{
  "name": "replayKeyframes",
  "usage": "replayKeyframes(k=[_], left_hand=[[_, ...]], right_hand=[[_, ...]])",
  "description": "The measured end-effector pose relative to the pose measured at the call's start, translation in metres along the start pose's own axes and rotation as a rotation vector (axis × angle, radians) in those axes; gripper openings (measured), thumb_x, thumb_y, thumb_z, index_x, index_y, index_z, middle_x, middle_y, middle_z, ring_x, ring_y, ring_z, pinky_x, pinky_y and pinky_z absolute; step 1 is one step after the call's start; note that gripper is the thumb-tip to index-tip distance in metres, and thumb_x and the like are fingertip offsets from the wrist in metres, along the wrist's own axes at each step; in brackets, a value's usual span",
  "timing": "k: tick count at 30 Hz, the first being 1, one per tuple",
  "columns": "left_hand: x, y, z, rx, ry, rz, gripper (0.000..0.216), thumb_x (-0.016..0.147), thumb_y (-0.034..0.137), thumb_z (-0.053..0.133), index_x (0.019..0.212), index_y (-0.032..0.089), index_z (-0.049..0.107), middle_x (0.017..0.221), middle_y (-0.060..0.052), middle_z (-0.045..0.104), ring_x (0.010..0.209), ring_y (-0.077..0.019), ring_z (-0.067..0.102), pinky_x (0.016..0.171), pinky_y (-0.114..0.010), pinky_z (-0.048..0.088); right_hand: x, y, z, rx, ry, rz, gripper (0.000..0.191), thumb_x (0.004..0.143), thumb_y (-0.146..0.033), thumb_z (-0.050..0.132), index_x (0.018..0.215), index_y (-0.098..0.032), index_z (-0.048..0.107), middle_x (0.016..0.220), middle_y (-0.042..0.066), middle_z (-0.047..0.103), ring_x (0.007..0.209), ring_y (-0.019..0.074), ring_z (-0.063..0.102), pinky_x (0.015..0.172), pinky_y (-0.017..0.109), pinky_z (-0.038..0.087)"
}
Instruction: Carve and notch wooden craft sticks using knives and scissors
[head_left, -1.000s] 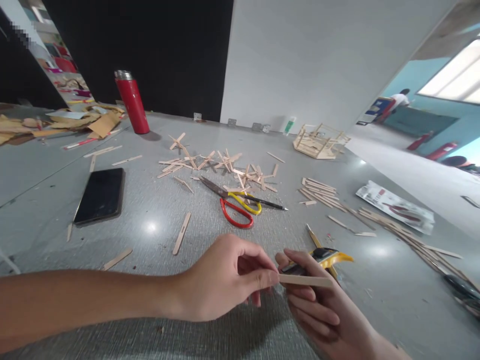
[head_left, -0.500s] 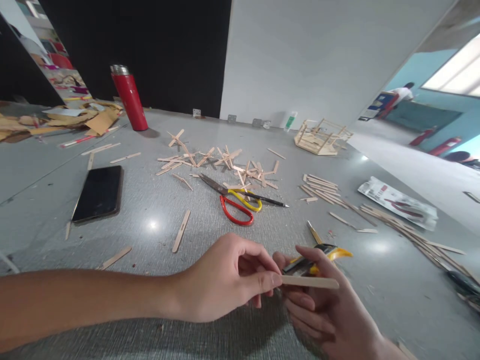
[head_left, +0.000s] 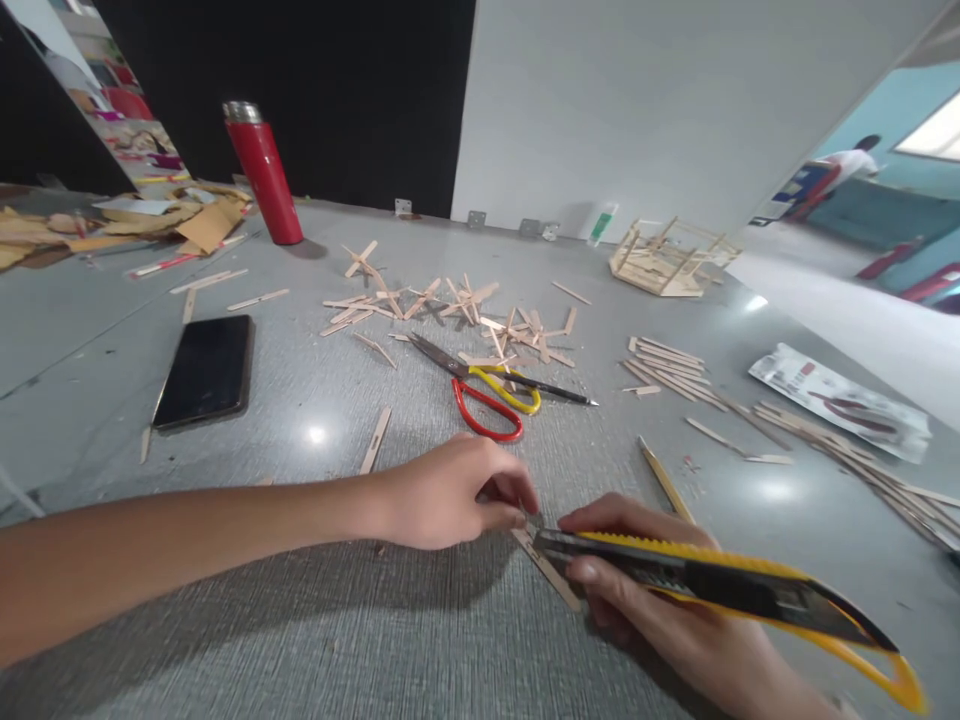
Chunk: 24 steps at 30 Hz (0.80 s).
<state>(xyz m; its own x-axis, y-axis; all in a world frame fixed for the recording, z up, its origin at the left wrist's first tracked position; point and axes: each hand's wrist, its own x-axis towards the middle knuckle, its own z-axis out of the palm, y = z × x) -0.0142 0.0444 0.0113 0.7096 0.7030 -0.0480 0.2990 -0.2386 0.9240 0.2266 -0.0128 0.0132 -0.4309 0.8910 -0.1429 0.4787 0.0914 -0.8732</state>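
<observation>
My left hand [head_left: 457, 492] rests on the grey table, fingers closed and pinching the far end of a flat wooden stick [head_left: 551, 573] that lies on the table surface. My right hand [head_left: 645, 600] grips a yellow and black utility knife [head_left: 720, 582], its tip lying against the stick close to my left fingertips. Just beyond my hands lie scissors [head_left: 480, 390] with red and yellow handles and a black pencil [head_left: 555, 391].
Wooden sticks lie scattered mid-table [head_left: 450, 310] and in a pile at right [head_left: 667, 365]. A black phone [head_left: 204, 372] lies at left, a red flask [head_left: 264, 172] behind it, cardboard scraps [head_left: 150, 225] far left. A stick frame model [head_left: 667, 258] and a printed packet [head_left: 840, 400] sit right.
Both hands have dropped from mid-air to the table. The stick now lies on the surface, and the knife has swung round so its tip meets the stick.
</observation>
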Motion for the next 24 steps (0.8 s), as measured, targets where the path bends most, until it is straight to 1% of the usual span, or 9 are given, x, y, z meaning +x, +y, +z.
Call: replayKeyframes(k=[4, 7, 12, 13, 14, 16, 17, 20, 24], left_hand=[[0.0, -0.001, 0.0, 0.053, -0.027, 0.05, 0.007, 0.088, 0.015, 0.075, 0.093, 0.012, 0.078, 0.081, -0.003, 0.077, 0.075, -0.0149, 0.07, 0.066, -0.023, 0.05], [0.0, -0.004, -0.001, 0.118, -0.039, 0.114, 0.007, 0.089, 0.011, 0.073, 0.089, 0.015, 0.078, 0.082, -0.002, 0.076, 0.076, -0.0136, 0.07, 0.071, -0.023, 0.051], [-0.01, 0.002, 0.01, 0.372, 0.133, 0.181, 0.024, 0.104, 0.017, 0.052, 0.097, 0.013, 0.075, 0.112, -0.013, 0.068, 0.113, -0.0282, 0.06, 0.102, -0.045, 0.045], [-0.015, 0.006, 0.017, 0.554, 0.201, 0.195, 0.027, 0.105, 0.016, 0.047, 0.095, 0.011, 0.073, 0.105, -0.013, 0.068, 0.109, -0.0292, 0.06, 0.098, -0.047, 0.047], [-0.02, 0.009, 0.025, 0.718, 0.17, 0.242, 0.027, 0.103, 0.012, 0.046, 0.095, 0.011, 0.072, 0.099, -0.012, 0.068, 0.103, -0.0288, 0.062, 0.095, -0.046, 0.049], [-0.032, 0.016, 0.045, 0.935, 0.138, 0.225, 0.024, 0.101, 0.01, 0.047, 0.103, 0.009, 0.071, 0.1, -0.013, 0.07, 0.098, -0.0313, 0.066, 0.089, -0.048, 0.053], [-0.039, 0.018, 0.055, 0.991, 0.252, 0.15, 0.025, 0.102, 0.015, 0.048, 0.111, 0.007, 0.069, 0.105, -0.018, 0.071, 0.1, -0.0348, 0.067, 0.086, -0.05, 0.055], [-0.054, 0.016, 0.078, 1.02, 0.275, 0.195, 0.059, 0.103, 0.045, 0.049, 0.146, 0.003, 0.051, 0.136, -0.033, 0.061, 0.128, -0.0475, 0.058, 0.097, -0.056, 0.054], [-0.06, 0.007, 0.086, 1.083, 0.216, 0.231, 0.062, 0.105, 0.05, 0.042, 0.152, 0.01, 0.045, 0.15, -0.035, 0.049, 0.137, -0.0535, 0.048, 0.103, -0.069, 0.047]], right_hand=[[0.0, 0.003, 0.006, -0.232, 0.123, -0.208, 0.007, 0.101, -0.033, 0.059, 0.101, -0.028, 0.065, 0.06, -0.006, 0.067, 0.044, 0.0102, 0.061, 0.043, 0.019, 0.047], [0.0, 0.004, 0.01, -0.36, 0.145, -0.319, 0.012, 0.099, -0.027, 0.061, 0.109, -0.033, 0.064, 0.063, -0.007, 0.071, 0.046, 0.0102, 0.064, 0.047, 0.019, 0.049], [0.001, -0.002, 0.014, -0.111, 0.202, -0.077, 0.019, 0.103, -0.042, 0.055, 0.102, -0.029, 0.069, 0.056, -0.005, 0.069, 0.044, 0.0099, 0.062, 0.042, 0.016, 0.048], [0.002, -0.002, 0.014, -0.047, 0.197, -0.03, 0.021, 0.103, -0.044, 0.055, 0.103, -0.028, 0.069, 0.057, -0.004, 0.069, 0.045, 0.0102, 0.062, 0.043, 0.016, 0.049], [0.003, -0.002, 0.013, 0.007, 0.192, -0.004, 0.022, 0.102, -0.046, 0.057, 0.103, -0.028, 0.068, 0.057, -0.004, 0.069, 0.044, 0.0103, 0.061, 0.043, 0.017, 0.051], [0.004, -0.002, 0.011, 0.076, 0.202, 0.01, 0.022, 0.099, -0.047, 0.061, 0.101, -0.027, 0.068, 0.057, -0.003, 0.068, 0.044, 0.0106, 0.061, 0.043, 0.017, 0.051], [0.004, -0.002, 0.009, 0.082, 0.219, 0.011, 0.022, 0.098, -0.047, 0.064, 0.098, -0.026, 0.069, 0.057, -0.003, 0.067, 0.043, 0.0105, 0.06, 0.042, 0.017, 0.051], [0.004, -0.003, 0.005, -0.014, 0.29, -0.015, 0.021, 0.094, -0.046, 0.07, 0.094, -0.025, 0.07, 0.061, -0.002, 0.069, 0.046, 0.0108, 0.062, 0.043, 0.018, 0.051], [0.002, -0.001, 0.002, -0.036, 0.304, -0.108, 0.024, 0.099, -0.048, 0.06, 0.099, -0.025, 0.069, 0.06, -0.002, 0.07, 0.049, 0.0118, 0.065, 0.051, 0.02, 0.054]])
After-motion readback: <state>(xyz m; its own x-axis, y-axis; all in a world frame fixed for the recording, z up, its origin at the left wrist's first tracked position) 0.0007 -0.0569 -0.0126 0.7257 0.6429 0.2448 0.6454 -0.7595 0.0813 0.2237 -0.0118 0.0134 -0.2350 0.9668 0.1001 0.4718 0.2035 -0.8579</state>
